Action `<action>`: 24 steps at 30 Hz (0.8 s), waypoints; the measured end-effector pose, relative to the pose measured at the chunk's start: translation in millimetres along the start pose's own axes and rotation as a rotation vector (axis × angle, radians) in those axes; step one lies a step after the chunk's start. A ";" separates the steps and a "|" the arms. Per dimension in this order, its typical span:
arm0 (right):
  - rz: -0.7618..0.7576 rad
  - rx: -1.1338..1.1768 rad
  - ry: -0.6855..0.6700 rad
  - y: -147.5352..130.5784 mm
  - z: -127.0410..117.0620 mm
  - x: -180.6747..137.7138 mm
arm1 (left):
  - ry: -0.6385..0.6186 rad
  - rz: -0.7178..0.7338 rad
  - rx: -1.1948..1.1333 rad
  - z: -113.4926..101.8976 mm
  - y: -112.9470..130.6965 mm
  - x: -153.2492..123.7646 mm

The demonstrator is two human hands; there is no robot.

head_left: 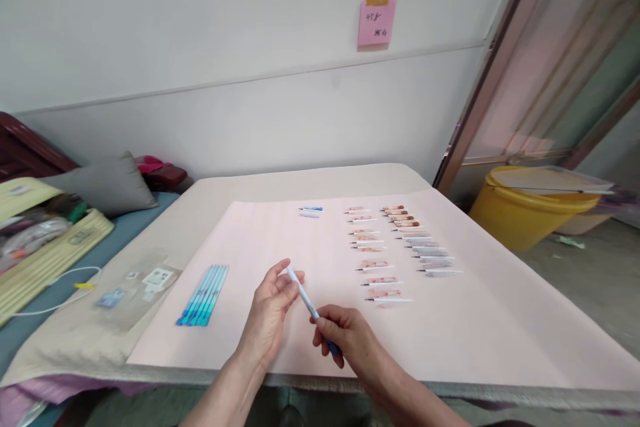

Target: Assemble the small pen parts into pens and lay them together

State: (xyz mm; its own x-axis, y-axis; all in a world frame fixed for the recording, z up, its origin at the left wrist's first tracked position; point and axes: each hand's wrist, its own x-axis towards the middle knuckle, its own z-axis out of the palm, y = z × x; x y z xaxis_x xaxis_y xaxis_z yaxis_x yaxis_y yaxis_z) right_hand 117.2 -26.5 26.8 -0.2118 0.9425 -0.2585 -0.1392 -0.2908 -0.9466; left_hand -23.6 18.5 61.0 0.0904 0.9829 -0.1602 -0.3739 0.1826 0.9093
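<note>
A slim pen [305, 298], pale at its upper end and blue at its lower end, slants between my two hands above the pink sheet. My left hand [273, 300] pinches the pale end between thumb and fingers. Around the blue end, the fingers of my right hand [345, 333] are wrapped. To the left lies a row of several blue pens [204, 295] side by side. Beyond my hands sit a dark blue pen piece [311, 209] and a pale blue piece [309, 215].
Several pen parts with reddish patterns [383, 280] lie right of centre, beside brown ones [400, 217] and grey ones [433, 255]. Clear plastic bags [135, 287] rest at the table's left. A yellow bucket [515, 213] stands right; a pink note [377, 21] hangs on the wall.
</note>
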 end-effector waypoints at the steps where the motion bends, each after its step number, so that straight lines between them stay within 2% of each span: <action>1: 0.004 0.000 -0.002 0.1 -0.1 0.1 | 0.020 0.016 0.023 0.0 -0.5 0.0; 7: -0.007 -0.006 -0.007 2.0 -0.8 0.0 | -0.030 -0.010 0.018 -0.6 -2.6 0.6; 11: -0.009 -0.013 -0.010 2.3 -0.6 -0.9 | 0.038 0.040 0.079 -0.7 -3.4 1.3; 16: 0.016 0.008 -0.005 1.6 -0.5 -0.6 | -0.037 0.002 0.060 -0.2 -3.1 0.8; 21: 0.015 0.003 -0.011 2.3 -1.1 0.4 | 0.033 0.069 0.120 0.6 -4.1 0.3; 24: 0.001 0.004 -0.010 3.4 -1.7 0.5 | -0.007 0.037 0.110 1.0 -3.5 -0.1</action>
State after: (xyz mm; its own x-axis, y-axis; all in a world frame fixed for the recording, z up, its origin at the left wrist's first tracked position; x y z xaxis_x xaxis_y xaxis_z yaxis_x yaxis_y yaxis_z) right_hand 118.2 -26.8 23.1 -0.2215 0.9405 -0.2575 -0.1433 -0.2926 -0.9454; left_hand -21.3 17.7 58.3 0.0855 0.9886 -0.1236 -0.2737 0.1426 0.9512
